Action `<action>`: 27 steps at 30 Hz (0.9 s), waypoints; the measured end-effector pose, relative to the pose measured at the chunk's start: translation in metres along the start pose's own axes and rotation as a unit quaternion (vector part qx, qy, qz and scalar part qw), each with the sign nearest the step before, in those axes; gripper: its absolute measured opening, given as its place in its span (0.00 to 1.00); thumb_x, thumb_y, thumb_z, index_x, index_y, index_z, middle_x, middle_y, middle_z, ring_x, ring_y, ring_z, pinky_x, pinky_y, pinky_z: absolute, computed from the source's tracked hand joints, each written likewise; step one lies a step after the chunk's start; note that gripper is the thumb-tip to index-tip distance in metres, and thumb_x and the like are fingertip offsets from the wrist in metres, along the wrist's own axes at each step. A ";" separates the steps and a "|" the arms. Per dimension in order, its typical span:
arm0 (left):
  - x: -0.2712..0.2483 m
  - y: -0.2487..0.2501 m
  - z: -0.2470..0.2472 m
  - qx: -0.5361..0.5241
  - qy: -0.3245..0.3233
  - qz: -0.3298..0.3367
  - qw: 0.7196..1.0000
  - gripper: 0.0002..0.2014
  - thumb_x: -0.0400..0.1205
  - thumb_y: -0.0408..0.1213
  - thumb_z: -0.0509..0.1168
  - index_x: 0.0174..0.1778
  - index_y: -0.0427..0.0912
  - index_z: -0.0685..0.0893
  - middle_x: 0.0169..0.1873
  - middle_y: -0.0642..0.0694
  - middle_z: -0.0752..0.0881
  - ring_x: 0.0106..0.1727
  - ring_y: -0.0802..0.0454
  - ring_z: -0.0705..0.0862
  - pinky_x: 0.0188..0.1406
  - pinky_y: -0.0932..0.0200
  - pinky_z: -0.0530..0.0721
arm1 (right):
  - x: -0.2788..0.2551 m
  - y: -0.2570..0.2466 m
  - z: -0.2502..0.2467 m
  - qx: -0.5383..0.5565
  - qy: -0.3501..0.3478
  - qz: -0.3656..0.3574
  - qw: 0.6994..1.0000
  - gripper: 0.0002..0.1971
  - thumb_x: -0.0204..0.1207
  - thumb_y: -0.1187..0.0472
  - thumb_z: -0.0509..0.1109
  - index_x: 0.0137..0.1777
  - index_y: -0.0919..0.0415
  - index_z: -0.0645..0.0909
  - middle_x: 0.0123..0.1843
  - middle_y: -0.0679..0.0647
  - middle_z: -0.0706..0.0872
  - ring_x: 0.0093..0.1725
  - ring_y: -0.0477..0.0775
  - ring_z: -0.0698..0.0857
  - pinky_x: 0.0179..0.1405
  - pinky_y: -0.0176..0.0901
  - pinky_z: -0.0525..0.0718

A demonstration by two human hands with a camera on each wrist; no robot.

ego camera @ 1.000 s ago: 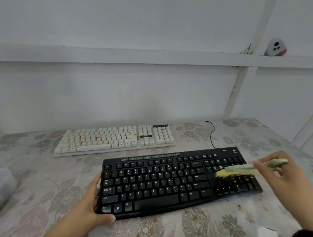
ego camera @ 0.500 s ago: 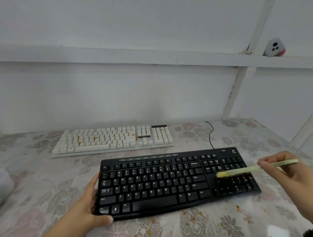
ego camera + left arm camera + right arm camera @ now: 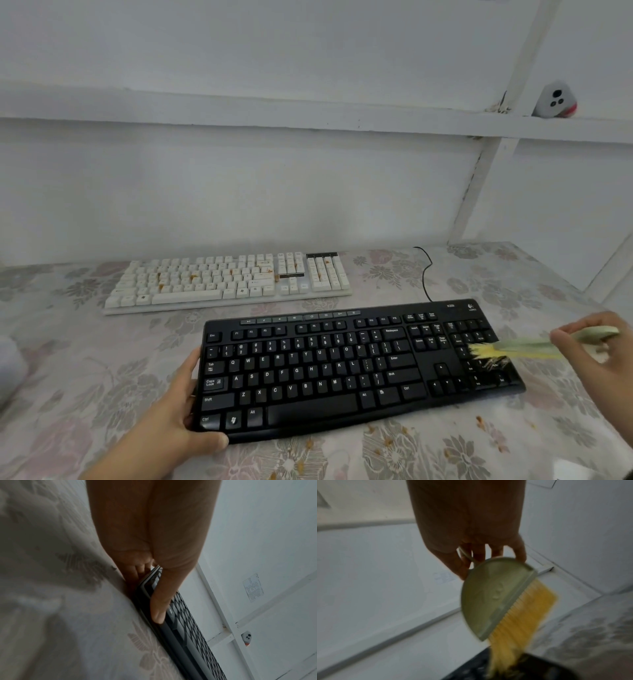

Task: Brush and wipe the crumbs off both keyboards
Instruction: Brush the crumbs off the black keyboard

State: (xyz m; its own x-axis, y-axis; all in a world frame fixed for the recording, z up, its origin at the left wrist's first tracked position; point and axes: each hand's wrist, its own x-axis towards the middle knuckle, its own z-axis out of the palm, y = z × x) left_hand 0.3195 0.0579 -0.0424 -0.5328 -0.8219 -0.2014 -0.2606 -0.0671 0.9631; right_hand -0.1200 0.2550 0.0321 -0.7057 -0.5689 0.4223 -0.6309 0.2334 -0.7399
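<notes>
A black keyboard lies on the flowered tablecloth near me. My left hand grips its left end, thumb on the front edge and fingers under it. My right hand holds a pale green brush with yellow bristles; the bristles touch the number pad at the keyboard's right end. In the right wrist view the brush hangs from my fingers with its bristles down on the black keys. Behind, a white keyboard carries orange crumbs among its keys.
Orange crumbs lie on the tablecloth in front of the black keyboard's right end. A black cable runs back from it. A white wall and ledge stand close behind, with a small white device on the ledge.
The brush has swept back and forth over the number pad; its bristles are now lower and blurred with motion. My left hand keeps the same grip on the keyboard's left end.
</notes>
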 end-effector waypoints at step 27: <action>-0.001 -0.004 -0.004 0.024 -0.002 0.007 1.000 0.57 0.52 0.35 0.80 0.65 0.83 0.53 0.56 0.66 0.85 0.59 0.55 0.86 0.63 0.48 0.82 | -0.150 -0.178 0.157 0.012 -0.103 -0.225 0.969 0.06 0.66 0.45 0.62 0.39 0.42 0.67 0.32 0.29 0.68 0.39 0.36 0.73 0.47 0.38 0.74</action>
State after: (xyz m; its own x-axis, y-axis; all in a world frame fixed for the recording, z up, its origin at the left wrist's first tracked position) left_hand 0.3243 0.0566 -0.0452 -0.5395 -0.8207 -0.1881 -0.2918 -0.0273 0.9561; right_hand 0.1483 0.1753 0.0183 -0.2799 -0.7545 0.5936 -0.8506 -0.0918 -0.5178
